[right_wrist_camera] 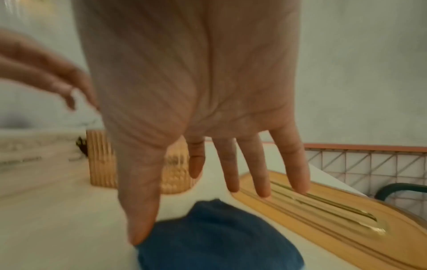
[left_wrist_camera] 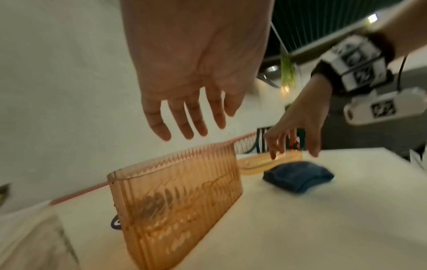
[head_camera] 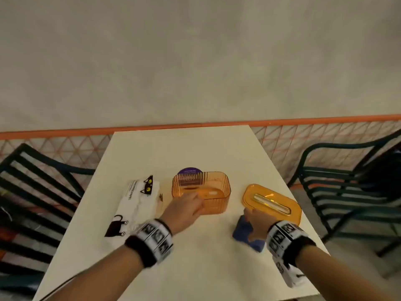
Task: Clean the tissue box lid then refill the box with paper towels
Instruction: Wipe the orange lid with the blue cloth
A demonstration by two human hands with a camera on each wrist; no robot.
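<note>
On the white rectangular table [head_camera: 195,268] the right hand [head_camera: 257,224] hovered with fingers spread and straight over a folded blue cloth [right_wrist_camera: 219,237], just beside the translucent orange slotted lid [head_camera: 272,204]; the left hand [head_camera: 184,210], fingers loosely extended and gripping nothing, hung at the near rim of the open ribbed orange tissue box [head_camera: 213,192]. A white cat-printed pack of paper towels [head_camera: 138,205] lay left of the box; dark slatted chairs [head_camera: 347,192] flanked the table; beyond stood an orange-topped lattice railing [head_camera: 303,144] and a grey wall [head_camera: 195,61].
</note>
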